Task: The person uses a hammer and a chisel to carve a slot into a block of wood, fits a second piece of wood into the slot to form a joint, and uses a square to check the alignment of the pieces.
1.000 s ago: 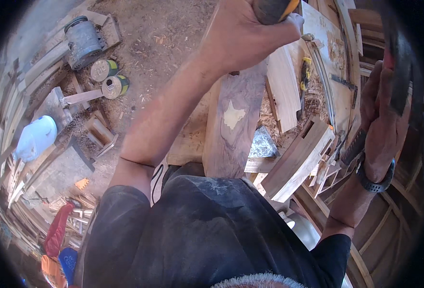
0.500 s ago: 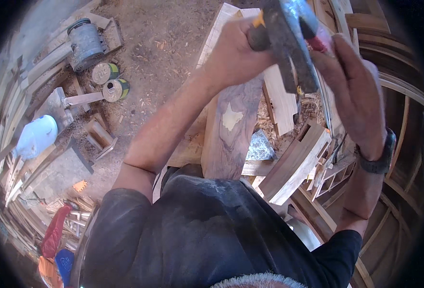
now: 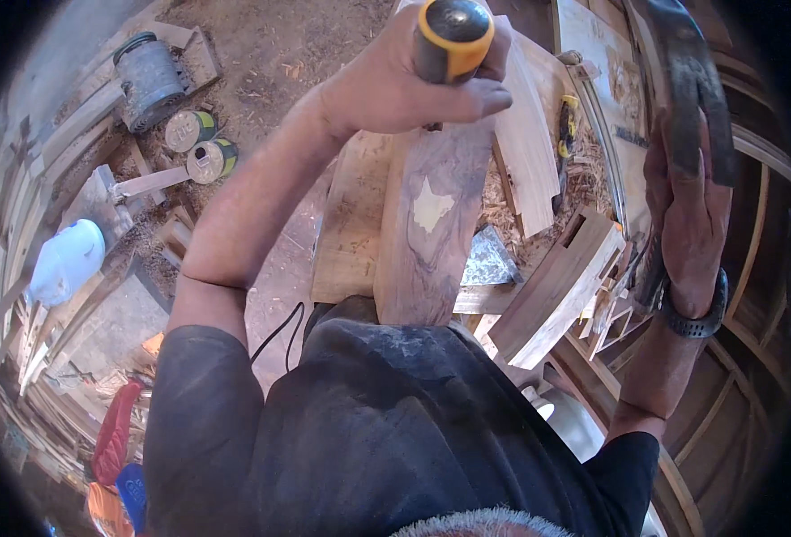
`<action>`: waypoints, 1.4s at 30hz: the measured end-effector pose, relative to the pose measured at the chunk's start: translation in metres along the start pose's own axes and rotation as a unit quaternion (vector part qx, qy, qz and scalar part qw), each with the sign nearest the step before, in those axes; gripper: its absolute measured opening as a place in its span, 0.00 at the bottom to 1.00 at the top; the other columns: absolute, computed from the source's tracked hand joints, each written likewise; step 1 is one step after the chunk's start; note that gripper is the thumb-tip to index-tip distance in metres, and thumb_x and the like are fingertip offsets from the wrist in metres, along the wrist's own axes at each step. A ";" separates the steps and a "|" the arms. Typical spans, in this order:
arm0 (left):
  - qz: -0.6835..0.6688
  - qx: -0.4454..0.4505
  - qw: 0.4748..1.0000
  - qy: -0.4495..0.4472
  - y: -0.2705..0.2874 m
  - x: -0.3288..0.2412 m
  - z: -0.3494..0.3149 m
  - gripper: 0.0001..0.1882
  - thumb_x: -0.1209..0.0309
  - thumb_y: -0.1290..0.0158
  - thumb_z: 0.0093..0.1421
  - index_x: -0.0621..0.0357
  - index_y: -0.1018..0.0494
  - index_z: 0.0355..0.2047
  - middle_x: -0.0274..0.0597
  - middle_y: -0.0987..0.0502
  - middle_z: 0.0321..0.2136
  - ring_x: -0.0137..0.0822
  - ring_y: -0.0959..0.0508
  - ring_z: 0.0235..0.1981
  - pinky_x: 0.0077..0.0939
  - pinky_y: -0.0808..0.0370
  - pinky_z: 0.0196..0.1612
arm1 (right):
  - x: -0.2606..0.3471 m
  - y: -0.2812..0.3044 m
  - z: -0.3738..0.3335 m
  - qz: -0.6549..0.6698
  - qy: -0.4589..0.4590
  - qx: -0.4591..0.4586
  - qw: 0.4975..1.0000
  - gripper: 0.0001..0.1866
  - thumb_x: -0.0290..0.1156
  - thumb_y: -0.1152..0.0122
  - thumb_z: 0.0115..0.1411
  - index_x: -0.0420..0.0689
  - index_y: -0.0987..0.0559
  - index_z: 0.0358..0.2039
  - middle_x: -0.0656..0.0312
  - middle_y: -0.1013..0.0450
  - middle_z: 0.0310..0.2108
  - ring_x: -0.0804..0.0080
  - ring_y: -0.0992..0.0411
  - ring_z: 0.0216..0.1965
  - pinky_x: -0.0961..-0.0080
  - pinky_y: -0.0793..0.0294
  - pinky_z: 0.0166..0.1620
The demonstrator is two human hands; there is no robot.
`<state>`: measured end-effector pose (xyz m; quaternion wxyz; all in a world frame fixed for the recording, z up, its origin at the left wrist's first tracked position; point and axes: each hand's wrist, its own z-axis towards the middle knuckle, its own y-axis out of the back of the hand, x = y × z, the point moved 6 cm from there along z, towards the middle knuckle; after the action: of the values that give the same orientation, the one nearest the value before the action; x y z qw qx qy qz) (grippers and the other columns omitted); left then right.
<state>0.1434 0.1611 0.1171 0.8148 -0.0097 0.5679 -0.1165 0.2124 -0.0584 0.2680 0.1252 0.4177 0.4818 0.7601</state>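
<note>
Left hand (image 3: pixel 395 85) is wrapped tight round a yellow-and-black chisel handle (image 3: pixel 452 36), over the dark wooden plank (image 3: pixel 431 233). Right hand (image 3: pixel 686 215) grips a dark metal hammer (image 3: pixel 691 80), raised.

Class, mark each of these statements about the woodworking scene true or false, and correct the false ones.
1. The left hand grips a chisel with a yellow and black handle. True.
2. The right hand is empty. False: it holds a dark hammer.
3. The chisel stands over a dark plank with a pale patch. True.
4. The right wrist is bare. False: it wears a dark watch.
5. A blue-white jug lies on the ground to the person's left. True.
</note>
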 end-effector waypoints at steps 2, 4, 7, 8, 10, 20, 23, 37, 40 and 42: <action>-0.022 -0.037 0.998 0.038 -0.010 -0.007 0.005 0.12 0.80 0.37 0.53 0.58 0.32 0.24 0.30 0.30 0.22 0.25 0.28 0.25 0.22 0.29 0.28 | -0.035 0.007 -0.008 0.103 -0.160 0.050 0.981 0.21 0.45 0.51 0.76 0.42 0.22 0.56 0.69 0.32 0.23 0.86 0.40 0.20 0.83 0.44 0.23; 0.030 0.081 0.993 -0.080 -0.026 -0.023 0.013 0.15 0.80 0.39 0.54 0.57 0.35 0.20 0.32 0.34 0.19 0.25 0.31 0.22 0.25 0.33 0.25 | -0.050 0.010 -0.011 0.104 -0.184 0.055 0.976 0.20 0.46 0.51 0.76 0.44 0.21 0.50 0.72 0.35 0.22 0.88 0.44 0.19 0.84 0.47 0.22; 0.029 0.120 0.989 -0.085 -0.032 -0.020 0.014 0.14 0.77 0.38 0.53 0.57 0.34 0.19 0.35 0.32 0.19 0.29 0.30 0.21 0.28 0.32 0.25 | -0.070 0.006 -0.020 0.118 -0.226 0.046 0.966 0.18 0.47 0.51 0.76 0.47 0.22 0.40 0.76 0.38 0.20 0.90 0.46 0.19 0.84 0.50 0.22; 0.027 0.139 0.986 -0.089 -0.035 -0.022 0.016 0.14 0.76 0.37 0.53 0.57 0.34 0.19 0.36 0.31 0.18 0.32 0.29 0.20 0.29 0.32 0.26 | -0.080 0.005 -0.026 0.128 -0.247 0.033 0.960 0.19 0.48 0.50 0.76 0.48 0.24 0.34 0.76 0.39 0.21 0.91 0.46 0.21 0.84 0.49 0.23; 0.058 0.204 0.974 -0.080 -0.047 -0.019 0.020 0.15 0.72 0.35 0.52 0.56 0.33 0.20 0.36 0.29 0.19 0.33 0.27 0.21 0.28 0.31 0.26 | -0.115 0.005 -0.041 0.107 -0.250 0.017 0.962 0.19 0.48 0.50 0.76 0.48 0.24 0.34 0.76 0.40 0.21 0.90 0.46 0.21 0.84 0.50 0.23; -0.248 -0.102 0.963 0.007 0.047 0.006 0.056 0.14 0.54 0.48 0.72 0.48 0.31 0.35 0.24 0.35 0.23 0.19 0.33 0.22 0.15 0.33 0.24 | -0.223 -0.041 -0.060 -0.124 -0.279 0.050 0.951 0.25 0.52 0.43 0.70 0.39 0.21 0.44 0.54 0.28 0.26 0.65 0.32 0.30 0.66 0.30 0.37; -0.205 -0.216 0.954 -0.024 0.062 -0.021 0.064 0.15 0.52 0.50 0.72 0.49 0.33 0.37 0.25 0.36 0.23 0.19 0.34 0.21 0.13 0.35 0.21 | -0.281 -0.063 -0.079 -0.113 -0.274 0.025 0.955 0.23 0.46 0.42 0.68 0.34 0.21 0.44 0.48 0.22 0.32 0.59 0.26 0.34 0.62 0.28 0.43; 0.108 -0.142 0.983 0.042 0.015 0.015 0.094 0.16 0.60 0.54 0.75 0.59 0.30 0.50 0.46 0.23 0.43 0.39 0.22 0.47 0.41 0.24 0.54 | -0.172 -0.087 -0.032 0.185 -0.256 -0.087 0.945 0.28 0.47 0.52 0.75 0.36 0.25 0.60 0.49 0.23 0.56 0.64 0.27 0.56 0.65 0.34 0.63; 0.362 -0.032 0.932 0.003 -0.010 0.022 0.100 0.16 0.61 0.54 0.74 0.60 0.29 0.52 0.47 0.23 0.47 0.40 0.22 0.50 0.41 0.24 0.56 | -0.115 -0.114 -0.008 0.226 -0.171 0.066 0.957 0.27 0.45 0.51 0.76 0.36 0.27 0.62 0.51 0.22 0.52 0.68 0.25 0.51 0.68 0.28 0.57; 0.402 -0.009 0.916 0.008 -0.007 0.026 0.098 0.17 0.61 0.53 0.74 0.60 0.29 0.53 0.48 0.22 0.49 0.41 0.22 0.51 0.42 0.24 0.57 | -0.109 -0.135 -0.012 0.308 -0.226 0.200 0.902 0.23 0.38 0.48 0.75 0.38 0.28 0.63 0.54 0.21 0.50 0.73 0.25 0.45 0.76 0.25 0.49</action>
<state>0.2415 0.1373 0.1286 0.7885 0.2129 0.5311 0.2257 0.2426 -0.0626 0.0967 -0.0952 0.7223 0.4296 0.5335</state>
